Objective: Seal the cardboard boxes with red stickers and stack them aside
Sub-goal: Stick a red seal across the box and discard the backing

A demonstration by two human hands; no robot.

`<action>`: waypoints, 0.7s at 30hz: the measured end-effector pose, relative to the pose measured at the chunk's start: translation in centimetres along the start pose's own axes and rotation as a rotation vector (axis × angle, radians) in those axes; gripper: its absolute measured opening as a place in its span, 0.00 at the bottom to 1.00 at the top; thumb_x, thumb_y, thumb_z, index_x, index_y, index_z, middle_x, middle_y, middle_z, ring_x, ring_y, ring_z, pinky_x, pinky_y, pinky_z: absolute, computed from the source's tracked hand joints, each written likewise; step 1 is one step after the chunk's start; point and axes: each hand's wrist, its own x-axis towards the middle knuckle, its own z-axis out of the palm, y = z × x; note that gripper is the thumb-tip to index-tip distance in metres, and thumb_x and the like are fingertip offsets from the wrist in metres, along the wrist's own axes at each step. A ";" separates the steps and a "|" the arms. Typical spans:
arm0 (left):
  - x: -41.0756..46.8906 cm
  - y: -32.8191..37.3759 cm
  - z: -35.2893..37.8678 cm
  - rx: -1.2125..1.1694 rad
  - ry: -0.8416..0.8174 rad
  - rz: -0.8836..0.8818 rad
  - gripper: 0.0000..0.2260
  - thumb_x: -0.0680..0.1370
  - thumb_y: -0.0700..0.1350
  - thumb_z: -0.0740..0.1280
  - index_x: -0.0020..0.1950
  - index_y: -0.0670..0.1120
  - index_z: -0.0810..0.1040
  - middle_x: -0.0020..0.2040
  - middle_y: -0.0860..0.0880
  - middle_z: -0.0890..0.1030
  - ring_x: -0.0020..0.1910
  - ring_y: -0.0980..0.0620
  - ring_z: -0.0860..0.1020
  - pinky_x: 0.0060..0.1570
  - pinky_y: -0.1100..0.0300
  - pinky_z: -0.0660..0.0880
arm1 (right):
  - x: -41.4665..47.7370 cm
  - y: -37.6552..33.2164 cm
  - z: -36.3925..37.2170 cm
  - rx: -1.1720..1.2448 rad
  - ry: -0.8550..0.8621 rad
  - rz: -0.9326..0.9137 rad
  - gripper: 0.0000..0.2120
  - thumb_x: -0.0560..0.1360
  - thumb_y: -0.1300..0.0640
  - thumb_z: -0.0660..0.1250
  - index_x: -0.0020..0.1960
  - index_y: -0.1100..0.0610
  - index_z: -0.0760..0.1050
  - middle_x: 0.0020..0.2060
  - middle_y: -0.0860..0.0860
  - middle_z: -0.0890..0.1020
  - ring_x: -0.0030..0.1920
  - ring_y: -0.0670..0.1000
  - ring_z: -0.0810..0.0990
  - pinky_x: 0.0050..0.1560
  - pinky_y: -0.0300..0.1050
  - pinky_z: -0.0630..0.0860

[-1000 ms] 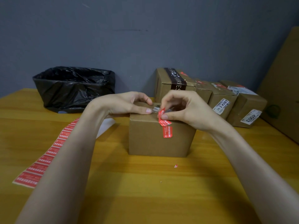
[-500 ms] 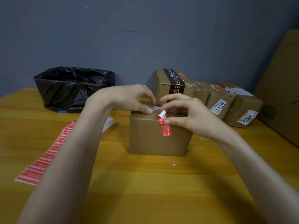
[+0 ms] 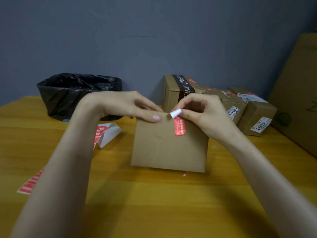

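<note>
A brown cardboard box (image 3: 169, 146) sits in the middle of the yellow wooden desk (image 3: 154, 203). A red sticker (image 3: 179, 127) is on the near side of the box, close to the top edge and a little right of the middle. The bottom part of the sticker lies flat on the cardboard. Its top end curls up and shows a white back.

The right hand (image 3: 204, 112) is at the top edge of the box, on the right. Its thumb and first finger pinch the curled white end of the sticker. Its other fingers are bent and tucked in.

The left hand (image 3: 127, 105) rests on the top of the box, on the left. Its thumb (image 3: 154, 117) presses flat on the top near edge. The other fingers bend down over the top, close together. I cannot tell what their tips touch.

A long strip of red stickers (image 3: 29, 185) lies on the desk to the left, partly hidden under the left arm. Its far end (image 3: 109, 134) is curled over and shows white. A tiny red scrap (image 3: 184, 175) lies just in front of the box.

Far on the left is a bin with a black bag (image 3: 77, 93) in it. Far on the right, a row of other boxes (image 3: 240, 107) stands by the grey wall (image 3: 154, 40). Some have white labels with numbers. A big sheet of cardboard (image 3: 298, 93) leans at the right edge.
</note>
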 end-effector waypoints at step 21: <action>2.8 0.1 2.3 0.064 -0.136 -0.071 0.17 0.77 0.54 0.61 0.63 0.49 0.77 0.58 0.52 0.79 0.56 0.56 0.78 0.61 0.58 0.73 | -0.3 3.1 2.2 -0.058 0.089 0.353 0.08 0.72 0.62 0.71 0.35 0.53 0.76 0.36 0.53 0.83 0.37 0.47 0.79 0.43 0.44 0.74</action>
